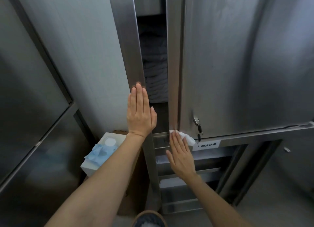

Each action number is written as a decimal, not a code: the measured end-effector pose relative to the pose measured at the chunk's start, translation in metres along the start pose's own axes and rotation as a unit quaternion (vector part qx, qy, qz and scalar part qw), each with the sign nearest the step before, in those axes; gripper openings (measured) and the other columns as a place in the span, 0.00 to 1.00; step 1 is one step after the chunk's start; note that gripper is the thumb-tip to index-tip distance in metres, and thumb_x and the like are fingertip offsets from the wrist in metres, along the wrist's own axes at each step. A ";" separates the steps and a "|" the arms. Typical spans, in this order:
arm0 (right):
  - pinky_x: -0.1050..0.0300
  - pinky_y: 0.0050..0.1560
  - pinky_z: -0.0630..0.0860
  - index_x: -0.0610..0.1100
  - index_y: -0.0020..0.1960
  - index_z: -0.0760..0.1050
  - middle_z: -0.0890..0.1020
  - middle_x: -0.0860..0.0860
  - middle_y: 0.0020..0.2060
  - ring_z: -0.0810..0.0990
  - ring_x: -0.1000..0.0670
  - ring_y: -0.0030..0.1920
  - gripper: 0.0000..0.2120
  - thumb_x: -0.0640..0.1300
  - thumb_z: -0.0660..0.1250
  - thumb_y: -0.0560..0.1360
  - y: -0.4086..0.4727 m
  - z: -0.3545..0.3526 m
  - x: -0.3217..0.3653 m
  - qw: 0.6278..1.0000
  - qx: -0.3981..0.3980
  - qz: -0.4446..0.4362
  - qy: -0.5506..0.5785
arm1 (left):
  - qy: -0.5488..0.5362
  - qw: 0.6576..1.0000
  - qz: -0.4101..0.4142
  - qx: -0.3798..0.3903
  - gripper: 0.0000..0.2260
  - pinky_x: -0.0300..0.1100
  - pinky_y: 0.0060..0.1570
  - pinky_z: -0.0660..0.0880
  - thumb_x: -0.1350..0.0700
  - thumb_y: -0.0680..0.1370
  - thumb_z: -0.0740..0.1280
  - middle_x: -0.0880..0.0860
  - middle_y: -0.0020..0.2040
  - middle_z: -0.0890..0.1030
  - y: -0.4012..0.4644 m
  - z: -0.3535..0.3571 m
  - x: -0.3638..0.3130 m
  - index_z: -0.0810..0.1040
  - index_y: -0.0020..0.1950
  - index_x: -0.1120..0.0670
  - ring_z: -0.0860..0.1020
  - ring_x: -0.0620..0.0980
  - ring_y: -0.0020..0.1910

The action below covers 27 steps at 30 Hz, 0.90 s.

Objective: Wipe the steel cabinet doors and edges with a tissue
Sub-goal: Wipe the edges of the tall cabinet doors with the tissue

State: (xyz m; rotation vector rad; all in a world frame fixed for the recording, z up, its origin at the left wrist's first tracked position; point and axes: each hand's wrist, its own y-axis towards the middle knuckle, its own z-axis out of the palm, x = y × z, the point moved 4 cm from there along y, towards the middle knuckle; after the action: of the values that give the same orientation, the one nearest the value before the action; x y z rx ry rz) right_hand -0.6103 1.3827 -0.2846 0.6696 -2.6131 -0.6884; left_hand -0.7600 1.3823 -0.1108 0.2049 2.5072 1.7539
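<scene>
the tall brushed steel cabinet door on the right (237, 57) is shut, and the narrow brushed steel door on the left (125, 40) is swung ajar, so a dark gap with folded pale linen (155, 77) is seen between them. the step in hand is judged to be the wiping of the inner vertical edge of the right door (173, 57), at its lowest corner. the left hand (140, 114) is laid flat against the ajar door, its grip open with straight fingers, and the door is best steadied this way so it is not swung while the edge is rubbed. the right hand (181, 154) is pressed with straight fingers on a crumpled white tissue (187, 138), which is held against the bottom corner of the right door, just beside the small steel lock with dangling keys (198, 125); nothing is curled round the tissue, so that grip is open too. the tissue should be drawn along the whole edge in long strokes, refolded when soiled, and kept off the keys so it is not snagged.

no surface is in view; the room is lined with steel panels. below the right door a white label with black print (206, 145) is fixed to the frame, above steel drawer fronts (186, 174). by the wall at left a white box with blue packaging on top (102, 152) is stood.
</scene>
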 end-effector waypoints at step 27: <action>0.52 0.79 0.41 0.38 0.79 0.46 0.47 0.45 0.79 0.44 0.50 0.80 0.29 0.54 0.41 0.85 0.123 -0.143 0.035 0.981 -0.179 -0.068 -0.013 | -0.021 1.000 0.006 -0.008 0.29 0.47 0.78 0.45 0.52 0.84 0.48 0.52 0.80 0.35 -0.001 0.000 0.000 0.37 0.80 0.57 0.39 0.52 0.80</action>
State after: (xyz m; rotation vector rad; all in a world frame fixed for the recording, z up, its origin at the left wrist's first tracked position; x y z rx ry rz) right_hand -0.6191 1.4070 -0.0945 0.7315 -2.3887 -1.1805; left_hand -0.7605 1.3820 -0.1118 0.2550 2.4666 1.7550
